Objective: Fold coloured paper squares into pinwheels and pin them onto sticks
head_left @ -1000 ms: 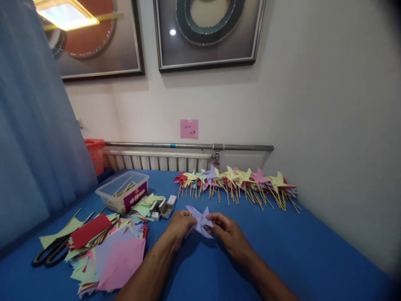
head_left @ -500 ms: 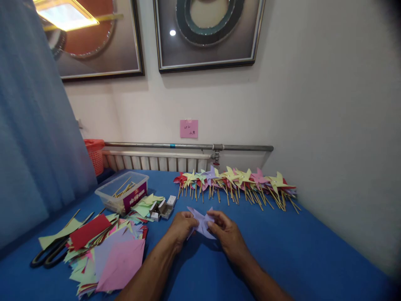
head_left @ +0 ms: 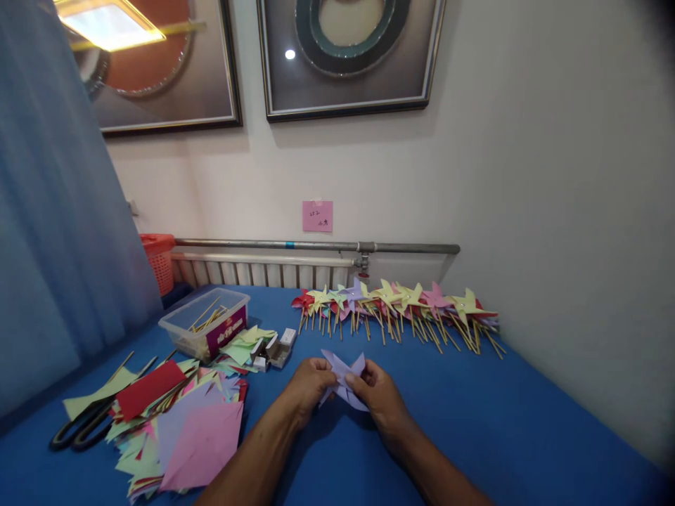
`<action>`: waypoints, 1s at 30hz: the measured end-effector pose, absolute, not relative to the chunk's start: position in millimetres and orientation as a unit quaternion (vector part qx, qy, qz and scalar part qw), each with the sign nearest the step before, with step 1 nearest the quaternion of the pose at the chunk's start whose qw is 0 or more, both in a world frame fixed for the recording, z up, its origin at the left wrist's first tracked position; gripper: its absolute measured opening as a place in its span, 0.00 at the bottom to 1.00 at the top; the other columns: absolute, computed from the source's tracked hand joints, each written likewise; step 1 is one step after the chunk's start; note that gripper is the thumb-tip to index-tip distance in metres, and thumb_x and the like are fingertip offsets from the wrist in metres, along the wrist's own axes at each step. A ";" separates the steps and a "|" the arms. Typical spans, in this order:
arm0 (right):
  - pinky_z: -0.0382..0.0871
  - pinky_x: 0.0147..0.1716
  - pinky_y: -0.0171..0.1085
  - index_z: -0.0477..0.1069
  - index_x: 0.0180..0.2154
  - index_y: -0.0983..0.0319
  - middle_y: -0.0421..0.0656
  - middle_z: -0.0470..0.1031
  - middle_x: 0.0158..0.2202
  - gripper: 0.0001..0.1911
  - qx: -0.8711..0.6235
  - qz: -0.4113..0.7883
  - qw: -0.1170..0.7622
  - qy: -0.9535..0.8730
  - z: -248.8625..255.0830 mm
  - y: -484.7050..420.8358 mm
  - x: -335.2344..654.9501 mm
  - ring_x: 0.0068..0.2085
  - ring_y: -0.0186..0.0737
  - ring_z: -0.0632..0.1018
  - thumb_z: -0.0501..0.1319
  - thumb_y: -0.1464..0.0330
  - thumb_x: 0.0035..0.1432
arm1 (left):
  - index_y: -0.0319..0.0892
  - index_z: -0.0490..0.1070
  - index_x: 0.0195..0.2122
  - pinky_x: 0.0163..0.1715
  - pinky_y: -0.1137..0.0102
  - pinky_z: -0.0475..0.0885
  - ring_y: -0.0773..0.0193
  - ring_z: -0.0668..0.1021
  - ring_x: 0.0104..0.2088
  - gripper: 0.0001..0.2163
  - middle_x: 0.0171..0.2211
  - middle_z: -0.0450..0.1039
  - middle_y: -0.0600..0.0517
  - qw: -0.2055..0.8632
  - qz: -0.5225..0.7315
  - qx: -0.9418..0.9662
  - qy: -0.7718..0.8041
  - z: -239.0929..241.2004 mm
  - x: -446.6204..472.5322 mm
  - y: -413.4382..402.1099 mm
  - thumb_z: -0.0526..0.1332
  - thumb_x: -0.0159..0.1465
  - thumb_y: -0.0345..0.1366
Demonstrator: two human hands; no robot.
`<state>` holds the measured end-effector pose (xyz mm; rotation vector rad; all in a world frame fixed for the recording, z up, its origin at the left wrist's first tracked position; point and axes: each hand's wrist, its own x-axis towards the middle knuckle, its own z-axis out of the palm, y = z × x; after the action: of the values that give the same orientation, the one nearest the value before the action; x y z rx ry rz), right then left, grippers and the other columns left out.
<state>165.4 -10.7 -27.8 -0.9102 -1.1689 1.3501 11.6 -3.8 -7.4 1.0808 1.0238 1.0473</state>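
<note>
A lilac paper pinwheel (head_left: 344, 373) is held just above the blue table (head_left: 527, 422), pinched from both sides. My left hand (head_left: 309, 388) grips its left edge with closed fingers. On the right, my right hand (head_left: 377, 395) has its fingers folded over the paper's middle and right side. Part of the pinwheel is hidden under my fingers.
A long row of finished pinwheels on sticks (head_left: 401, 306) lies along the far edge. At left are a heap of coloured paper squares (head_left: 182, 422), black scissors (head_left: 79, 425), a clear box of sticks (head_left: 207, 323) and a stapler (head_left: 277, 348). An orange basket (head_left: 157, 260) stands by the curtain.
My two hands have drawn closer together over the lilac pinwheel, and the right fingers now fold over its centre. The paper has turned slightly.
</note>
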 end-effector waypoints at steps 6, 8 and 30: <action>0.68 0.33 0.38 0.75 0.38 0.63 0.44 0.79 0.32 0.29 -0.402 0.563 0.530 -0.491 -27.2 -14.3 164.8 0.32 0.43 0.77 0.74 0.48 0.42 | 0.41 0.67 0.18 0.19 0.73 0.52 0.71 0.63 0.15 0.05 0.14 0.65 0.55 0.611 0.443 0.473 0.455 -4.8 14.4 -7.6 0.63 0.42 0.34; 0.66 0.31 0.37 0.75 0.37 0.63 0.42 0.78 0.30 0.27 -0.416 0.552 0.525 -0.497 -29.3 -15.8 165.7 0.30 0.40 0.75 0.73 0.49 0.44 | 0.40 0.67 0.19 0.19 0.73 0.52 0.71 0.63 0.16 0.05 0.14 0.65 0.55 0.610 0.442 0.473 0.457 -4.2 15.7 -8.6 0.64 0.43 0.34; 0.68 0.30 0.38 0.75 0.33 0.63 0.41 0.77 0.27 0.24 -0.408 0.594 0.537 -0.438 -38.2 -12.9 164.4 0.28 0.40 0.75 0.74 0.51 0.44 | 0.39 0.69 0.20 0.20 0.73 0.55 0.71 0.65 0.16 0.12 0.15 0.68 0.54 0.628 0.432 0.479 0.434 -7.1 15.8 -8.2 0.70 0.44 0.40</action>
<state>164.4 -12.9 -38.2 -0.9716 -1.0437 1.4139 15.8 -8.2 -7.1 1.0988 0.9942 0.9908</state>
